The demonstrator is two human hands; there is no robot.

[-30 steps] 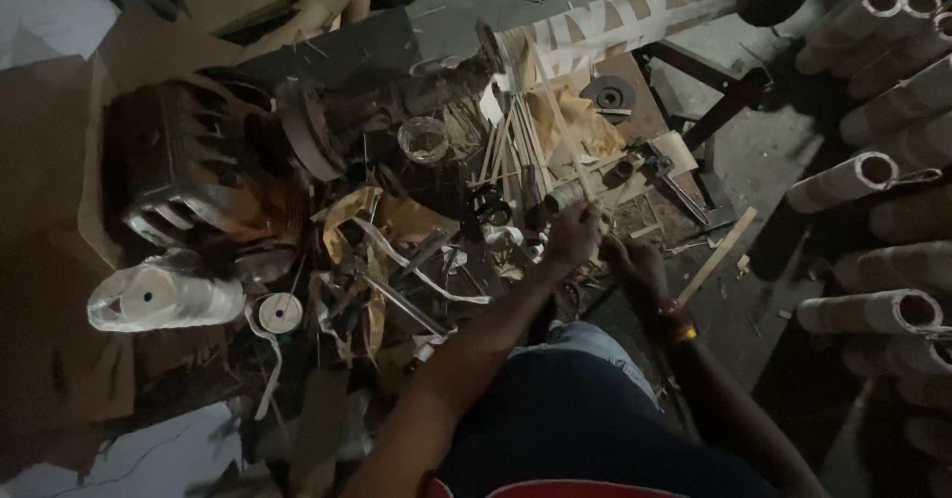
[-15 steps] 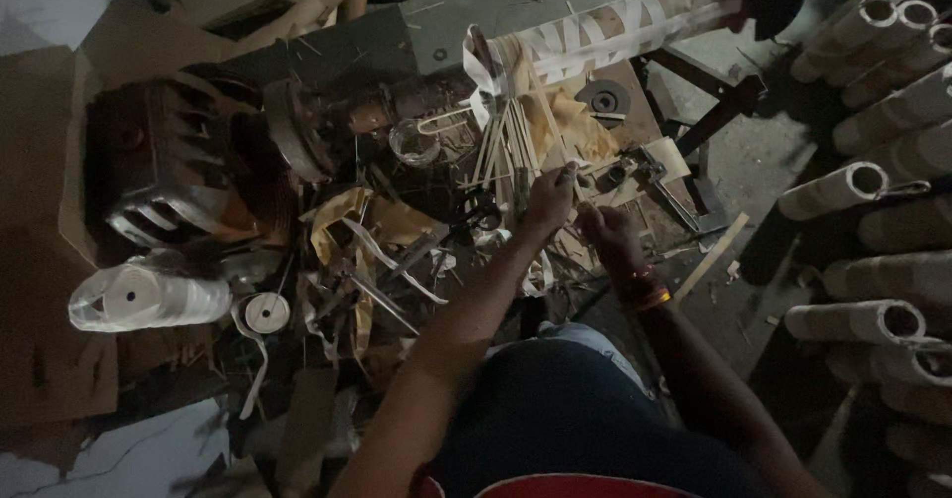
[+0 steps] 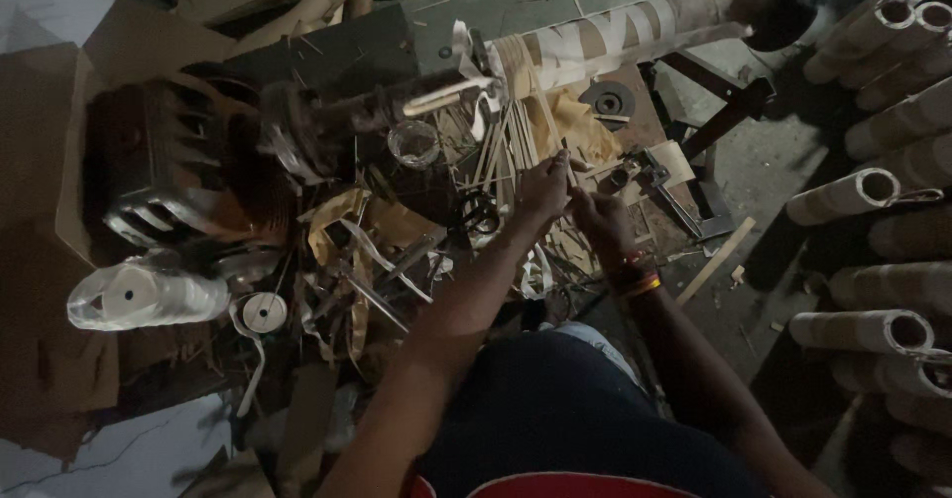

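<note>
Left hand [image 3: 543, 186]: pinching thin pale wooden stick [image 3: 569, 166] | Right hand [image 3: 600, 218]: touching it, grip indeterminate | Location: just below striped cardboard tube [image 3: 635, 37]

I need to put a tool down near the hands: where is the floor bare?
Bare grey floor shows right of the hands, between the dark metal frame and cardboard tubes. Left of the left hand, scraps and strips crowd everything.

A bundle of sticks [image 3: 506, 146] lies just beyond both hands, a jar [image 3: 414, 143] to its left; cardboard tubes [image 3: 873, 190] stack at right, seemingly on the floor [image 3: 773, 176].
</note>
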